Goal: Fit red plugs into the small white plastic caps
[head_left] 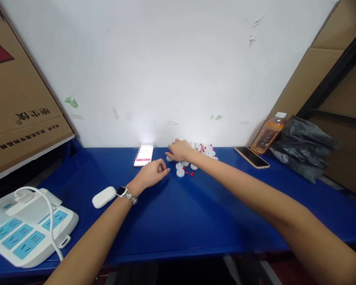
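The right hand (179,150) lay flat and open on the pile of little white caps (192,158) at twelve o'clock. The left hand (151,173) was curled, holding nothing. The caps looked light, hard and slippery; pinch their rims

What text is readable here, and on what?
Nothing reads cleanly.
Cardboard box: large printed characters upside down, smaller line below, both illegible.
Lit phone beyond the left hand: screen blurred.
Bottle: label too small.
Power strip: no text visible.
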{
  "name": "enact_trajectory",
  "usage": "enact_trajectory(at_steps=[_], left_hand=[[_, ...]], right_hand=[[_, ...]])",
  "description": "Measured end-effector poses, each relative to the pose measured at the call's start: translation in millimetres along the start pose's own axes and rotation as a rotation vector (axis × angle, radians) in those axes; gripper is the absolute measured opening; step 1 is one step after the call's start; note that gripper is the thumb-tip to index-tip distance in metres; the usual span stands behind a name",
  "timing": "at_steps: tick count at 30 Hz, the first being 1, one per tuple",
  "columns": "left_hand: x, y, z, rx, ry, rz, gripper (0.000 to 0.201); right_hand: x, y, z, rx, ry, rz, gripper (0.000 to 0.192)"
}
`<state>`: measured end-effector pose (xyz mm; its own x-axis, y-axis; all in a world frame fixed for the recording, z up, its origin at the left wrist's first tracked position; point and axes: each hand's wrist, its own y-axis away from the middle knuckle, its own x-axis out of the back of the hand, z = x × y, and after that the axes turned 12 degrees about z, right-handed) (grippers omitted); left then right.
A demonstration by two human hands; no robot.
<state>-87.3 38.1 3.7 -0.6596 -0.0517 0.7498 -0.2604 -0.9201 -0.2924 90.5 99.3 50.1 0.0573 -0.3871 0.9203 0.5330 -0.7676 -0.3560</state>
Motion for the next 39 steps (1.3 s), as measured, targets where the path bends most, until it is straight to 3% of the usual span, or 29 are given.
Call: enact_trajectory(at_steps=[5,10,12,17,21,24,30,32,35,39], left_hand=[[0.2,0,3,0.0,0.021,0.036,0.034],[0.8,4,25,-0.104,-0.012,0.482,0.033],[-2.4,7,37,-0.181,-0.013,0.522,0.039],[-15.1,13,54,-0.324,-0.059,0.243,0.024],[-19.2,15,55,-0.373,-0.071,0.156,0.022],[-17.6,18,56,-0.319,0.035,0.075,0.025],[-8.0,18,59,-0.131,0.503,-0.142,0.036],[-2.3,13,54,-0.059,0.633,-0.166,0.04],[5.4,6,43,-0.007,0.611,-0.102,0.037],[7.1,5,33,-0.055,0.33,-0.082,0.032]], right_hand=[[2,4,-4,-0.011,-0.04,0.035,0.034],[27,36,-2,-0.226,-0.252,0.161,0.035],[33,54,-3,-0.277,-0.373,0.176,0.034],[31,92,-8,-0.348,-0.533,0.185,0.036],[26,104,-9,-0.323,-0.564,0.195,0.039],[24,108,-9,-0.252,-0.619,0.234,0.039],[32,114,-2,-0.191,-0.763,0.314,0.041],[38,116,10,-0.267,-0.809,0.399,0.04],[40,119,28,-0.377,-0.806,0.472,0.041],[28,123,31,-0.316,-0.603,0.259,0.034]])
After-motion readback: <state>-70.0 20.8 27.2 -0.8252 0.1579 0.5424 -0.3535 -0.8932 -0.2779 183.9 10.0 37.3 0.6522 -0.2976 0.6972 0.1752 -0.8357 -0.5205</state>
